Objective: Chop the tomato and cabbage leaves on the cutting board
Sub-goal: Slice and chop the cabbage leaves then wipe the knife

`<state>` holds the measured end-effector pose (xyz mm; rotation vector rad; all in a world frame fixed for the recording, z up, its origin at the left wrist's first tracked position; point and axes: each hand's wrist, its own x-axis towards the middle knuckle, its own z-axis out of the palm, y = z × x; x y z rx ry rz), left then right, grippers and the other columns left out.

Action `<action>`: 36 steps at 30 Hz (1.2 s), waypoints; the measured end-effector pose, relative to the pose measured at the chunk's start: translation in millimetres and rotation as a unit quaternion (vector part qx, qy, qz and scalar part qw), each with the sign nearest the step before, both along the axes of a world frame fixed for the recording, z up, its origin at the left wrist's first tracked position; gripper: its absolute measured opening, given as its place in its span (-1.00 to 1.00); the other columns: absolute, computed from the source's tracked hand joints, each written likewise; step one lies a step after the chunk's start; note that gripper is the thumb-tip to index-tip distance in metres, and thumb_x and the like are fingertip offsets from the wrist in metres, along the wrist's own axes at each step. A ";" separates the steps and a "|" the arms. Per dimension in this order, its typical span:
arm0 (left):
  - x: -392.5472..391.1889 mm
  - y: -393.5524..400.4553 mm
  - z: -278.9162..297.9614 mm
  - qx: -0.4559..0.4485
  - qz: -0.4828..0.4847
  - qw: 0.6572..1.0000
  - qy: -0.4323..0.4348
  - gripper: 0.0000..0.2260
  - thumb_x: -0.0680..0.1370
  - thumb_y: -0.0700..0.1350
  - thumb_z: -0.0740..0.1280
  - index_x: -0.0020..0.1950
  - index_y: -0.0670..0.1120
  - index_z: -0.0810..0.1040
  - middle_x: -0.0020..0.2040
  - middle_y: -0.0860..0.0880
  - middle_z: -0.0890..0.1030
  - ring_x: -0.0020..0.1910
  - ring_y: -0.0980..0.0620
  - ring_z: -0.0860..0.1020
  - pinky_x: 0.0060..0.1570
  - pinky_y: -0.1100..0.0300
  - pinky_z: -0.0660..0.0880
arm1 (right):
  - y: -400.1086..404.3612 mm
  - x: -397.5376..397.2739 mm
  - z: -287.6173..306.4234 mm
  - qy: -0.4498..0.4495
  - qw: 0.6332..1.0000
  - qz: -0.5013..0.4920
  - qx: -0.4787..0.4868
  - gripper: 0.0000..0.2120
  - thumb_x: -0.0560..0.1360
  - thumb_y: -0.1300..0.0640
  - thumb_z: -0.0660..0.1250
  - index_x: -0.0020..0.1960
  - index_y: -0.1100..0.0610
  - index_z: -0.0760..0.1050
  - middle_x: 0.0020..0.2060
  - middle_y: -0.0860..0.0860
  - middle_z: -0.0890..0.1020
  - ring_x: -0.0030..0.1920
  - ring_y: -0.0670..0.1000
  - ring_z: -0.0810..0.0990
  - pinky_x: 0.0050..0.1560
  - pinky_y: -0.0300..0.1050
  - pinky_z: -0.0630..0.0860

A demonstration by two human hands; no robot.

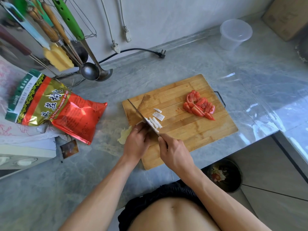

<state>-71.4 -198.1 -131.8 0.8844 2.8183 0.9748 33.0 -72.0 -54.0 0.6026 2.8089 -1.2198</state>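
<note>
Head view, near to far. Right hand (175, 154) at the near edge of the cutting board (200, 129); its grip is clenched round the handle of a knife (141, 114), handle itself hidden under the fingers. Blade runs from the hand toward 11 o'clock, edge down on the board's left part.

Left hand (136, 142) just left of the blade, fingers curled down on a cabbage leaf (124, 135), pinning it. The leaf's pale frilly end hangs over the board's left edge onto the grey marble surface (183, 64).

Cut cabbage strips (155, 122) lie touching the blade's right side, two larger white pieces just beyond them toward 1 o'clock.

Chopped tomato (199, 105) in a heap at the board's 2 o'clock area, well apart from the cabbage.

At 9 o'clock from the board: red and gold foil bag (58, 107) lying flat on the surface. Beyond it, hanging ladles (93, 70) and utensils. At the far 1 o'clock: clear lidded plastic tub (235, 34). Black plug (161, 53) on the surface near the wall.
</note>
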 end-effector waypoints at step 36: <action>-0.7 -16.9 5.5 -0.002 -0.053 0.999 0.013 -0.58 0.36 -0.33 0.42 0.22 -0.21 0.60 0.20 -0.14 0.60 0.22 -0.07 0.51 0.26 0.02 0.48 | -0.9 4.1 -3.4 0.028 0.997 -0.042 -0.059 -0.67 0.67 0.08 0.13 -0.26 0.15 0.34 -0.53 -0.02 0.30 -0.50 0.00 0.20 -0.45 -0.06 0.20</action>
